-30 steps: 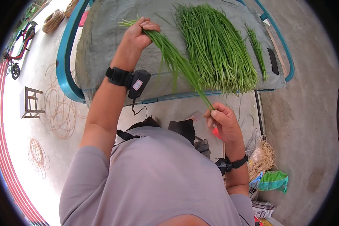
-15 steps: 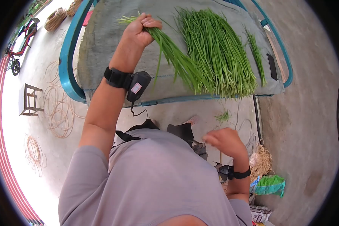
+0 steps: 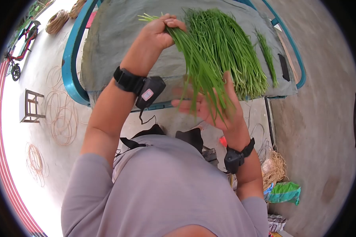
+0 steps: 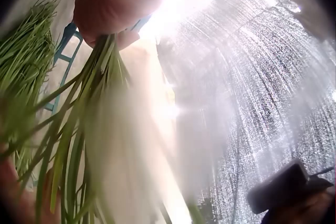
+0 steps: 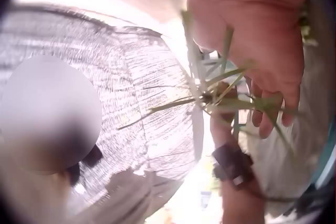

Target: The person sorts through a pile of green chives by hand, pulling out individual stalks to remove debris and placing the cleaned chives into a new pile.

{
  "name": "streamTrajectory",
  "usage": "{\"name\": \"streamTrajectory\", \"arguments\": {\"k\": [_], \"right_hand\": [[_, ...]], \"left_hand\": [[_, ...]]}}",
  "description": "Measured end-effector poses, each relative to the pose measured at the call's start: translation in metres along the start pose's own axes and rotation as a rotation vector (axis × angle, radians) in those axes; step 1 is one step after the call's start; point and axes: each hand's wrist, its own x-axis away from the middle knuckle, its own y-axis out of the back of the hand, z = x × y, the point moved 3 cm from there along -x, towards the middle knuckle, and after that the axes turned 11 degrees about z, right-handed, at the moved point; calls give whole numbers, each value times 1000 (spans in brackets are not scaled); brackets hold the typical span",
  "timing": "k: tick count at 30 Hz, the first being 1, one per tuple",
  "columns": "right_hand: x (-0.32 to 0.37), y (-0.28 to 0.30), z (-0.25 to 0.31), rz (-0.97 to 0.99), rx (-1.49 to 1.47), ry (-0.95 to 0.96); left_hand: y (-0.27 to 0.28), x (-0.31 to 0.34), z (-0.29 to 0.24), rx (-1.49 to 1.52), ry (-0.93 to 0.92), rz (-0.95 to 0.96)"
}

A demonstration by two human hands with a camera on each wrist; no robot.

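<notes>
Green, long-bladed leaves [image 3: 195, 61] hang in a loose bunch above the near part of a grey sheet [image 3: 122, 43], to the left of a much larger pile [image 3: 231, 55]. The left hand [image 3: 160, 33] grips the bunch close to its pale ends, the fingers curled round it, with those ends poking out beyond the fist. The blades fan downward toward the person, and their tips cross in front of the right hand [image 3: 221, 112], which is open, palm up and fingers spread, grasping nothing; whether the tips touch the palm, the views do not settle.

As for progress, the held bunch is gathered in one fist but splayed at its tips, with no tie visible on it, and it has not been laid down. The big pile lies spread on the sheet, pale ends fairly level and toward the person. A small, thin bundle [image 3: 268, 59] lies apart on its right. Which of these are finished and which await handling cannot be told, so the share left is uncertain.

Farther right is a dark flat object [image 3: 283, 67]. Blue rails [image 3: 69, 67] frame the sheet, and beyond them on the floor stand a stool [image 3: 33, 106] and thin loose coils [image 3: 63, 118].
</notes>
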Motion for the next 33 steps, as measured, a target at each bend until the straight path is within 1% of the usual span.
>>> {"name": "streamTrajectory", "arguments": {"k": [2,5,8,12,15,18,20,24,33], "right_hand": [[1,-10,-5,-31,-61,-12],[2,-25,-5,-84,-134,-9],[3,-29,-4,-99,-171,-2],[3,-30,-8,-142,-142,-9],[4,-29,-12,-146,-185,-5],[5,-23,-16,-83,-268,19],[6,-21,-18,-96,-303,20],[8,-20,-22,-137,-292,5],[15,-13,-26,-99,-320,2]], "left_hand": [[11,-4,-10,-48,-20,-8],[15,-1,-10,-73,-63,-81],[25,-5,-15,-73,-23,-23],[32,-7,-15,-59,6,-42],[38,-6,-19,-51,4,-76],[42,-3,-23,-60,-24,-136],[44,-1,-25,-64,-36,-160],[50,4,-32,-72,-55,-151],[56,5,-36,-91,-61,-117]]}}
